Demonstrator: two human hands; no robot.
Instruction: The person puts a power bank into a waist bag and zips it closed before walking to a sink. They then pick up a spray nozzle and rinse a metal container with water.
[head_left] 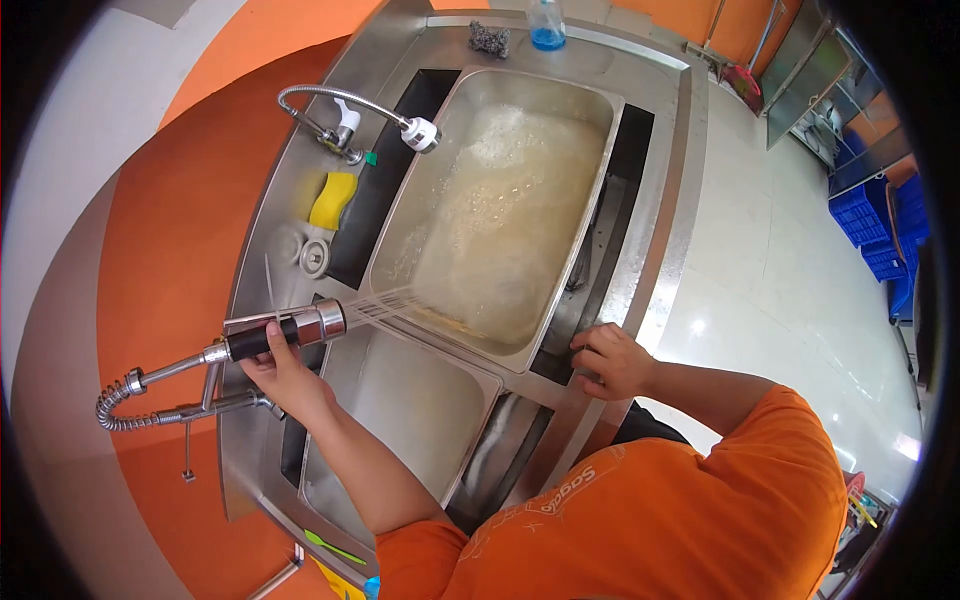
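Observation:
My left hand (285,375) is wrapped around the black grip of a spray faucet (262,340) on a coiled spring hose. Thin jets of water come from its metal head and run into a large steel basin (611,130) of cloudy, brownish, foamy water. My right hand (612,362) is by the front edge of the sink unit, fingers bent and a little apart, holding nothing that I can see. A second steel basin (485,385) with pale water sits nearer, partly behind my left forearm.
A gooseneck faucet (345,92) with a white nozzle reaches over the large basin's edge. Along the back ledge lie a yellow sponge (333,200) and a round drain strainer (314,258). Steel-wool scrubbers (489,40) and a bottle with blue liquid (546,28) stand at the far end. Blue crates (865,220) are at right.

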